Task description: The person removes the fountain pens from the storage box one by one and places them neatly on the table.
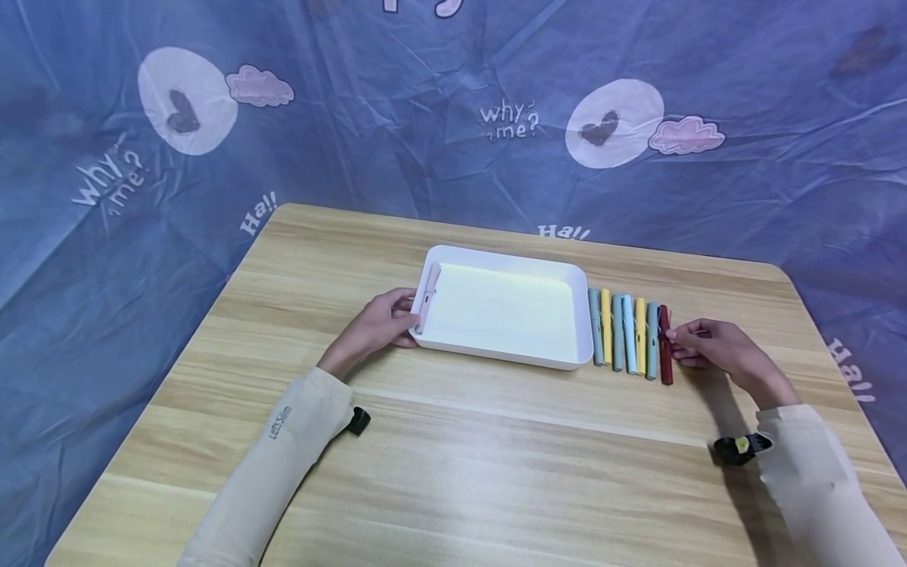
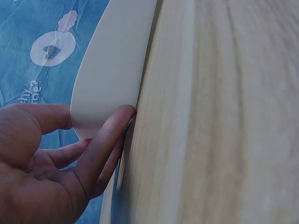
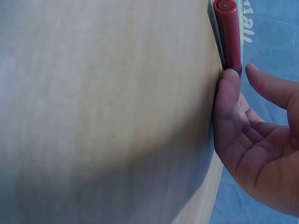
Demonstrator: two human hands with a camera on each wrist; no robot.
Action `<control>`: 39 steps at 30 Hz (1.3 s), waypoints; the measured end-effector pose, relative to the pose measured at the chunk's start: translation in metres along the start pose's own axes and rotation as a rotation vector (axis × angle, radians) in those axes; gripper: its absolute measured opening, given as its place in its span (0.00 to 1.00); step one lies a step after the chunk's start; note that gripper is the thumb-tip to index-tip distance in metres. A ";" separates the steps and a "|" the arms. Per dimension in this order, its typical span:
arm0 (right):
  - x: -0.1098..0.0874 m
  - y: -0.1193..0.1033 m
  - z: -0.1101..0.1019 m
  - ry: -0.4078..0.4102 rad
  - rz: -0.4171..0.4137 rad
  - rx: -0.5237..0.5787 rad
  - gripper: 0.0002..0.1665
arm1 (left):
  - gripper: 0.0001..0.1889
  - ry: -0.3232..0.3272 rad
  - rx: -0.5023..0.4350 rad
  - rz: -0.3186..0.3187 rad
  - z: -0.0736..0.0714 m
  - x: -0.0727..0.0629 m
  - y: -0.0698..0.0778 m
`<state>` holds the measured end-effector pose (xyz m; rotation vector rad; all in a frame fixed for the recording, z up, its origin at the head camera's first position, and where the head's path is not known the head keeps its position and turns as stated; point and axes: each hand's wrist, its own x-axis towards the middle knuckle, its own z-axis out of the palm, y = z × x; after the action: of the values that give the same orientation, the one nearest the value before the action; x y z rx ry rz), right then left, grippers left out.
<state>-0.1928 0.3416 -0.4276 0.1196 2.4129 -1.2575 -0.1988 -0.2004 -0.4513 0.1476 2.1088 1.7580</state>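
A shallow white tray (image 1: 496,354) lies on the table, with a pale pink pen (image 1: 428,298) along its left inner side. My left hand (image 1: 383,321) grips the tray's left end near the front corner. Its thumb and fingers lie on either side of the white wall (image 2: 110,60) in the left wrist view. A dark red pen (image 1: 665,354) lies at the right end of a row of pens. Fingertips of my right hand (image 1: 719,346) touch its right side. In the right wrist view the thumb stands a little apart from the red pen (image 3: 229,37).
Between tray and red pen lie several capped pens side by side: grey-green (image 1: 618,335), yellow (image 1: 641,339) and light blue (image 1: 629,335). The wooden table (image 1: 496,472) ends at a blue patterned cloth (image 1: 425,118) behind. Dark wrist straps (image 1: 740,449) show below the sleeves.
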 end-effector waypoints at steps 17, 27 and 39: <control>-0.020 -0.004 -0.013 0.084 -0.111 -0.003 0.36 | 0.30 0.003 0.004 -0.002 0.001 -0.001 0.001; -0.023 -0.016 -0.013 0.081 -0.139 0.040 0.47 | 0.30 0.004 0.003 -0.012 0.000 0.000 0.001; -0.016 -0.049 0.008 0.029 -0.233 0.152 0.43 | 0.30 0.004 -0.001 -0.008 0.000 0.001 0.000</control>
<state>-0.1884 0.3081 -0.3880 -0.1036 2.4068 -1.5520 -0.1996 -0.2005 -0.4512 0.1352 2.1080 1.7561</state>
